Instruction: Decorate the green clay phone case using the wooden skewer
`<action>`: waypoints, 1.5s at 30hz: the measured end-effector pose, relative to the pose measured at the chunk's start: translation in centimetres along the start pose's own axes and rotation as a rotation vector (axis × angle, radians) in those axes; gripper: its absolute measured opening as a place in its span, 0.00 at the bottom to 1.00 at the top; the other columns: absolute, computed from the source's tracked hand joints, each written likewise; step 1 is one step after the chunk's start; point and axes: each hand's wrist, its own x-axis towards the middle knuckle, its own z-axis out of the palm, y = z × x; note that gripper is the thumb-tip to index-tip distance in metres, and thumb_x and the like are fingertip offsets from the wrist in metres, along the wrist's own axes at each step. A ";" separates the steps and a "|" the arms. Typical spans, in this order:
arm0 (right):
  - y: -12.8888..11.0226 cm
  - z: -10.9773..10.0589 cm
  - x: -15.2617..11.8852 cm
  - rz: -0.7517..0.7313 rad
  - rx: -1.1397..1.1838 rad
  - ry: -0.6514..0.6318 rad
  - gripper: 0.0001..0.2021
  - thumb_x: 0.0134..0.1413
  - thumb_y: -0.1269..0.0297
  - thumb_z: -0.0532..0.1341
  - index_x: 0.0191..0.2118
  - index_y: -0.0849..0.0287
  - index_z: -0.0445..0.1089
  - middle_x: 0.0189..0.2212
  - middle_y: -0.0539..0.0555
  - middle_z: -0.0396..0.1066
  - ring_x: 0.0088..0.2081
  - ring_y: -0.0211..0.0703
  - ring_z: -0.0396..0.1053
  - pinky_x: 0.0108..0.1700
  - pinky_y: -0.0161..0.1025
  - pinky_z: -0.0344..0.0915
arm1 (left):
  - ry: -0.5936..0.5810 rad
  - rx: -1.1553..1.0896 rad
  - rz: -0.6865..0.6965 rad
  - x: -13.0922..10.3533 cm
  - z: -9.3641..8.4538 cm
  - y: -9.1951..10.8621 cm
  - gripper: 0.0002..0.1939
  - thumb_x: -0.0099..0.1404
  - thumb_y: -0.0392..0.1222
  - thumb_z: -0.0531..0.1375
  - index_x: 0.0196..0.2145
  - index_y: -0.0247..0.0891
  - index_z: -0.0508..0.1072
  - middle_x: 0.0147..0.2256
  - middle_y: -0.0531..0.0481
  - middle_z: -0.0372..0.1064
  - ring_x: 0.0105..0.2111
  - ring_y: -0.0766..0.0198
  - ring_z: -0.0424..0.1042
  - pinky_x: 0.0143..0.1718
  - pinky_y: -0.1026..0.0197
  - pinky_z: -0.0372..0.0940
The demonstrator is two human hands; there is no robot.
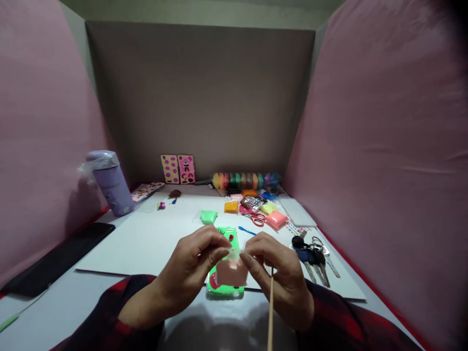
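Between my two hands hangs a small clear packet of pale pink clay [232,273]. My left hand [195,265] pinches its upper edge with thumb and fingertips, while my right hand [283,273] pinches the other side of that edge. A thin wooden stick [271,312] also rests in my right hand and points down toward me. Below the packet lies a bright green phone case [224,294] with red and dark decorations, partly covered by the packet and my hands. A blue modelling tool [247,230] lies just beyond my right fingers.
A green clay packet [208,217], red-handled scissors [258,220], a coral packet [277,220] and keys [312,258] lie on the white board [124,246]. A purple tumbler [111,185] stands at left. Two decorated cases [178,169] lean against the back wall beside a row of coloured tubs [244,181].
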 end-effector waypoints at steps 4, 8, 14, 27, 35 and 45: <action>-0.4 -0.1 -0.6 -0.011 0.063 -0.007 0.05 0.55 0.74 0.58 0.33 0.58 0.70 0.29 0.52 0.67 0.30 0.37 0.65 0.31 0.35 0.62 | -0.077 -0.047 0.006 -0.5 0.2 0.3 0.05 0.65 0.36 0.55 0.32 0.41 0.69 0.28 0.50 0.66 0.28 0.65 0.66 0.28 0.63 0.62; -0.9 0.2 -0.8 0.007 0.079 0.031 0.04 0.55 0.73 0.58 0.33 0.58 0.69 0.28 0.52 0.68 0.30 0.38 0.65 0.30 0.37 0.61 | -0.086 -0.063 0.000 -0.9 0.6 0.3 0.06 0.65 0.36 0.54 0.30 0.41 0.67 0.27 0.50 0.66 0.27 0.66 0.65 0.26 0.64 0.61; -0.6 0.4 -1.0 -0.016 0.074 0.045 0.04 0.54 0.74 0.59 0.33 0.59 0.68 0.27 0.52 0.68 0.31 0.38 0.66 0.31 0.36 0.61 | -0.082 -0.084 0.020 -1.0 1.1 0.2 0.06 0.64 0.35 0.55 0.30 0.40 0.68 0.28 0.51 0.66 0.27 0.67 0.65 0.26 0.65 0.61; -0.2 0.5 -1.5 0.128 0.011 -0.003 0.06 0.55 0.61 0.60 0.36 0.57 0.68 0.28 0.50 0.68 0.29 0.38 0.62 0.32 0.37 0.58 | 0.016 -0.220 -0.135 -1.6 1.2 -0.1 0.08 0.65 0.39 0.54 0.28 0.37 0.68 0.26 0.51 0.62 0.26 0.67 0.63 0.25 0.65 0.58; -0.2 0.3 -1.2 0.169 -0.082 -0.097 0.05 0.57 0.63 0.58 0.34 0.57 0.68 0.24 0.48 0.67 0.25 0.35 0.62 0.30 0.33 0.58 | 0.150 -0.233 -0.177 -1.4 0.9 -0.8 0.08 0.65 0.38 0.55 0.29 0.37 0.71 0.27 0.52 0.64 0.28 0.67 0.65 0.30 0.66 0.60; -0.2 0.0 -0.8 0.144 -0.144 -0.038 0.02 0.56 0.67 0.58 0.34 0.55 0.68 0.23 0.46 0.68 0.23 0.35 0.64 0.27 0.31 0.61 | 0.391 -0.412 -0.334 -0.9 1.0 -1.5 0.08 0.58 0.40 0.62 0.25 0.37 0.67 0.26 0.55 0.60 0.24 0.71 0.61 0.24 0.70 0.58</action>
